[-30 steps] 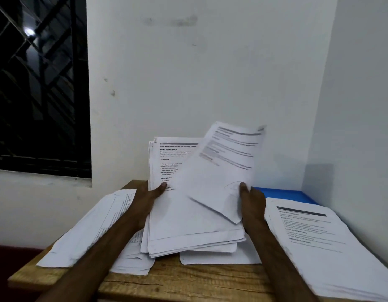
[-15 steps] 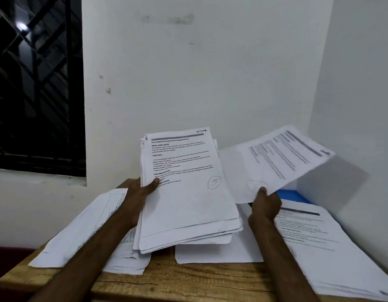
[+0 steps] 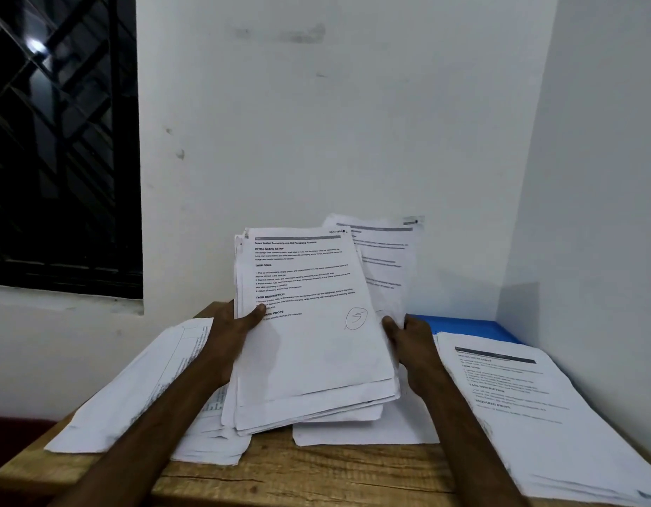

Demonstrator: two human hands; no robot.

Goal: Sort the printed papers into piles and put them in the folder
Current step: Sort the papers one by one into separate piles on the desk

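Presently mid-sort. Logged wooden table (image 3: 316,477) bearing right pile (image 3: 517,408) at 4 o'clock from centre and left pile (image 3: 134,389) at 8, presumably kept apart as categories. Found held stack (image 3: 309,342) at centre, tilted up, likely for reading headings. Spotted blue folder (image 3: 463,325) at 3 o'clock, partly covered. Saw single sheet (image 3: 382,265) behind the stack, pinched by right hand (image 3: 411,342); left hand (image 3: 232,334) gripping stack edge, thumb on top.
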